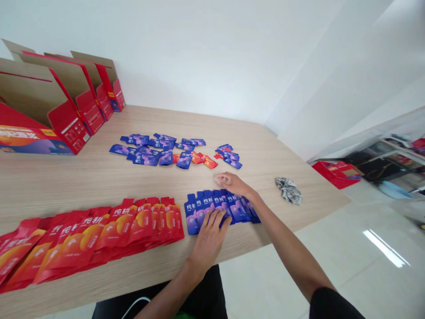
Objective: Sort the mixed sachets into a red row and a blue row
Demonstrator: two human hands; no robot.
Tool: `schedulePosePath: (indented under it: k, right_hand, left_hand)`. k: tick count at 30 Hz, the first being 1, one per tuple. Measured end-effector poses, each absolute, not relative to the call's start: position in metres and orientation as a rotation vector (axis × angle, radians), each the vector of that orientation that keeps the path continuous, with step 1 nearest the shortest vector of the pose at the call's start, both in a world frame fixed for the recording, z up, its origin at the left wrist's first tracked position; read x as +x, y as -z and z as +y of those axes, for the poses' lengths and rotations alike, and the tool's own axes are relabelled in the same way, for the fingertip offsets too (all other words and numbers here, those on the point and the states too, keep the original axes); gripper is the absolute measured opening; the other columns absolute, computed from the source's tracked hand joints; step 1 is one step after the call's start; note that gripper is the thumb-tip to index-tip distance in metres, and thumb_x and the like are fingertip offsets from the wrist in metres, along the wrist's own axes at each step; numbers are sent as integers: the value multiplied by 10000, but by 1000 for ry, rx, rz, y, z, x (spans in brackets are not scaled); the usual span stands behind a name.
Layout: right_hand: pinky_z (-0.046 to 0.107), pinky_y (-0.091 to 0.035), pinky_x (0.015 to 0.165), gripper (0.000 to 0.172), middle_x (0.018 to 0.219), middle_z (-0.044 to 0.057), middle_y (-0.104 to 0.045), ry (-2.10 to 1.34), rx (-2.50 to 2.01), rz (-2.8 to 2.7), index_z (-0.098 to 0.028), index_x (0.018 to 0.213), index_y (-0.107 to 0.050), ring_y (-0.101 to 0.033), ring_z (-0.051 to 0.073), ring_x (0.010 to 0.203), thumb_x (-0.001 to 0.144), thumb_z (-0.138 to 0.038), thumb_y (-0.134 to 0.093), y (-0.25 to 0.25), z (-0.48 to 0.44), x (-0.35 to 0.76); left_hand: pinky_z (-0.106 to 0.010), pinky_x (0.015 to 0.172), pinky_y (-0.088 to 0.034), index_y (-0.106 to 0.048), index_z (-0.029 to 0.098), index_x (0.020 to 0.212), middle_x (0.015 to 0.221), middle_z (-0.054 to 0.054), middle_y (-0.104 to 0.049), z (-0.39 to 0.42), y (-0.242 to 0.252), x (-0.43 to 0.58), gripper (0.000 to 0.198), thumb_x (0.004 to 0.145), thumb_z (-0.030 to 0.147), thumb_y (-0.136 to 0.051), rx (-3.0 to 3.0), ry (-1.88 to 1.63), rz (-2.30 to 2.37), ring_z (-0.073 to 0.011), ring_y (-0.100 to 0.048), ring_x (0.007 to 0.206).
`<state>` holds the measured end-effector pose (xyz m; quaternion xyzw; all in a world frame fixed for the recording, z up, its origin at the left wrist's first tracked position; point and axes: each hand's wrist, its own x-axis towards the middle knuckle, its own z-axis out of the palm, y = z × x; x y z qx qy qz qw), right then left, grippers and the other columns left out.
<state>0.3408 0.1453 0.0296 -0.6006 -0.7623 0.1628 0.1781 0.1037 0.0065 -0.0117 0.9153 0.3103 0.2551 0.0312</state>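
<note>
My left hand (210,234) lies on a row of overlapping blue pouches (237,209), its fingers stretched out over their lower part. Just beyond that row hovers my right hand (233,182); its fingertips are smeared by motion, and whether anything is between them cannot be made out. To the left, a long overlapping row of red pouches (114,223) runs along the table's near edge. Farther back lie a loose scatter of blue pouches (146,156) with a few red pouches (209,161) among them, and a smaller cluster of blue pouches (231,156) to its right.
Several open red cartons (68,128) stand at the back left of the wooden table (159,184), near the wall. A crumpled grey cloth (288,190) lies toward the right edge. Beyond it, on the floor side, are a red box (337,173) and a pale blue basin (395,190).
</note>
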Motion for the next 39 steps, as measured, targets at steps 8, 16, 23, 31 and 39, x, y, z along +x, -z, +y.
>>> schedulePosePath:
  k: [8, 16, 23, 31, 39]
  right_hand:
    - [435, -477, 1090, 534, 1391, 197, -634, -167, -2476, -1686, -159, 1358, -671, -600, 359, 1299, 890, -411, -729, -40, 224, 398]
    - [314, -462, 1090, 543, 1418, 180, -651, -302, -2419, -1765, -124, 1387, -636, -628, 259, 1290, 918, -386, -720, -29, 217, 425]
    - [308, -528, 968, 615, 1331, 157, -740, -445, -2456, -1724, -130, 1367, -693, -703, 300, 1208, 870, -485, -767, -41, 198, 424]
    - [344, -530, 927, 551, 1127, 142, -783, -346, -2400, -1666, -141, 1256, -778, -721, 327, 1090, 973, -576, -592, -53, 78, 418]
    - [447, -449, 1138, 647, 1234, 174, -664, -148, -2473, -1596, -138, 1420, -681, -619, 344, 1220, 960, -587, -607, -38, -17, 358]
  left_hand:
    - [-515, 1180, -469, -543, 196, 1426, 1438, -119, -611, -6, 14, 77, 591, 895, -59, -504, 2652, -863, 895, -280, -567, 1381]
    - [-491, 1145, -484, -577, 194, 1377, 1391, -104, -622, -10, 1, 76, 581, 850, -47, -541, 2573, -825, 840, -288, -574, 1314]
    - [-504, 1124, -485, -581, 200, 1383, 1354, -106, -639, -8, 2, 75, 543, 888, -10, -507, 2529, -943, 822, -293, -568, 1280]
    - [-482, 1122, -478, -588, 210, 1416, 1337, -98, -650, -9, 2, 75, 547, 919, -2, -504, 2492, -1030, 821, -280, -565, 1275]
    - [-481, 1086, -511, -616, 215, 1403, 1334, -104, -652, -8, 1, 74, 514, 944, 11, -503, 2481, -1068, 865, -285, -560, 1270]
